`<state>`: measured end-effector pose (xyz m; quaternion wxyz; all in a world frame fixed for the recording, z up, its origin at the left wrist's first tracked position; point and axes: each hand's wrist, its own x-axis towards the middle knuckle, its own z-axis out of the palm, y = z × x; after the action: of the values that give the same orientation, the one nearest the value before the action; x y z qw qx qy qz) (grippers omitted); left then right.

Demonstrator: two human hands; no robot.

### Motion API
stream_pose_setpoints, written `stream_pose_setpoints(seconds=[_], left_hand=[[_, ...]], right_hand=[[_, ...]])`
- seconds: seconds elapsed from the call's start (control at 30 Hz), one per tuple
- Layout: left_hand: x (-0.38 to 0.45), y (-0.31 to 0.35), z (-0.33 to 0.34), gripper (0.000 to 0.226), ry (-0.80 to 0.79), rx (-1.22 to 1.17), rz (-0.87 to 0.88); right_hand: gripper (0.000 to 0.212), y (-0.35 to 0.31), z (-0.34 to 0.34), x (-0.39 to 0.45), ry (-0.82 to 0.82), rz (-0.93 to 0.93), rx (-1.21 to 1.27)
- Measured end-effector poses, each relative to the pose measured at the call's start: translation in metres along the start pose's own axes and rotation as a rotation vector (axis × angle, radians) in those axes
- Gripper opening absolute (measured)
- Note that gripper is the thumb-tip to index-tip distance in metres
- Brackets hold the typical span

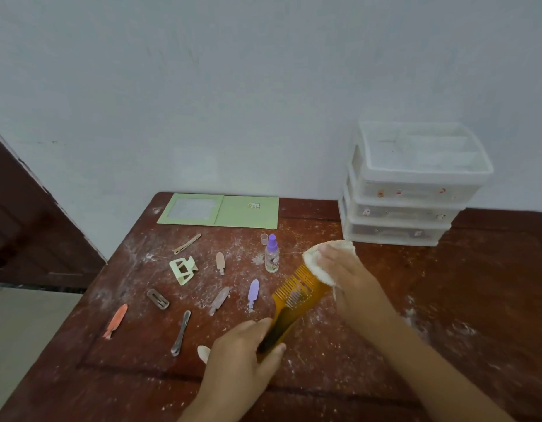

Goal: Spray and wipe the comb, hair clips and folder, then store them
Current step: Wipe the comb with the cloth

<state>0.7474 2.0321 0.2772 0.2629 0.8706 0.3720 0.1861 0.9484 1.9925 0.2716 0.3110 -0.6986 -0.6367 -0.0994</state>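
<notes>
While the left hand (242, 348) gripped the comb (294, 300) handle, teeth angled up-right. Right hand (348, 275) pressed a cloth (316, 263) onto the comb's far end.

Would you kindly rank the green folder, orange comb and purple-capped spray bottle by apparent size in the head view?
1. Green folder
2. Orange comb, though nearness to the camera flatters it
3. Purple-capped spray bottle

Cream clip (203, 353) half hidden behind left hand (242, 348); drawer contents (397, 231) blurred.

No readable text anywhere; spray bottle (271, 257) label blurred (cartoon figure only), drawer unit (406, 190) stickers illegible.
</notes>
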Motion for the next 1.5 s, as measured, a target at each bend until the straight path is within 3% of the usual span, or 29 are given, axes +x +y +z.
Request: stream_pose_setpoints(seconds=[0.07,0.13,0.23,0.3,0.33,0.4,0.47,0.6,0.7,0.77,0.83,0.93,1.07,1.13,1.17,1.27,1.3,1.37,1.43,1.5], left_hand=[[0.002,-0.001,0.000,0.030,-0.015,-0.021,-0.010],[0.003,-0.004,0.001,0.021,0.000,-0.075,0.008],[0.002,-0.008,0.000,0.021,-0.012,-0.074,0.048],[-0.001,-0.013,0.000,0.029,-0.017,-0.078,0.023],[-0.002,-0.016,-0.001,0.035,-0.007,-0.090,0.020],[-0.003,-0.018,-0.001,0.053,-0.021,-0.075,0.048],[-0.003,-0.017,-0.001,0.054,-0.052,-0.084,0.037],[0.002,-0.012,-0.003,0.058,-0.059,-0.103,0.060],[0.004,-0.011,-0.002,0.054,-0.074,-0.184,0.122],[0.005,-0.012,-0.003,0.054,-0.079,-0.202,0.158],[0.005,-0.013,-0.004,0.059,-0.096,-0.212,0.186],[0.008,-0.016,-0.002,0.046,-0.117,-0.199,0.232],[0.016,-0.018,0.002,0.048,-0.089,-0.189,0.275],[0.016,-0.020,0.000,0.050,-0.104,-0.187,0.265],[0.016,-0.023,-0.002,0.051,-0.109,-0.181,0.258],[0.017,-0.029,-0.006,0.048,-0.174,-0.043,0.322],[0.020,-0.033,-0.005,0.045,-0.109,0.038,0.369],[0.028,-0.041,-0.004,0.037,0.094,0.212,0.423],[0.033,-0.034,-0.007,0.051,0.306,0.181,0.271],[0.028,-0.017,-0.007,0.075,0.405,-0.189,-0.198]], right_hand=[[0.051,-0.021,0.011,-0.018,0.028,-0.158,-0.012],[0.042,-0.036,0.019,-0.035,-0.081,-0.306,0.078],[0.034,-0.028,0.017,-0.036,-0.157,-0.345,0.071],[0.082,-0.010,0.014,-0.023,-0.162,-0.250,-0.049],[0.091,-0.002,0.011,-0.016,-0.136,-0.158,-0.044],[0.068,0.012,0.005,-0.007,-0.078,-0.014,0.048],[0.045,0.014,-0.004,-0.001,0.006,0.102,0.156],[0.036,0.004,-0.029,-0.004,-0.009,0.486,0.489],[0.030,0.001,-0.047,-0.004,-0.116,0.435,0.592],[0.038,-0.004,-0.050,-0.003,-0.256,0.391,0.552],[0.046,-0.003,-0.052,-0.001,-0.282,0.446,0.592],[0.045,-0.006,-0.053,-0.001,-0.134,0.540,0.653],[0.031,-0.009,-0.044,-0.003,0.198,0.706,0.797],[0.025,-0.007,-0.047,-0.002,0.282,0.813,0.895],[0.026,-0.007,-0.050,-0.002,0.221,0.801,0.899],[0.038,-0.007,-0.059,-0.007,-0.182,0.609,0.739],[0.041,-0.007,-0.061,-0.008,-0.226,0.593,0.703],[0.041,-0.010,-0.059,-0.009,-0.138,0.637,0.701],[0.040,-0.015,-0.050,-0.008,0.041,0.743,0.774],[0.037,-0.020,-0.038,-0.010,0.215,0.852,0.933]])
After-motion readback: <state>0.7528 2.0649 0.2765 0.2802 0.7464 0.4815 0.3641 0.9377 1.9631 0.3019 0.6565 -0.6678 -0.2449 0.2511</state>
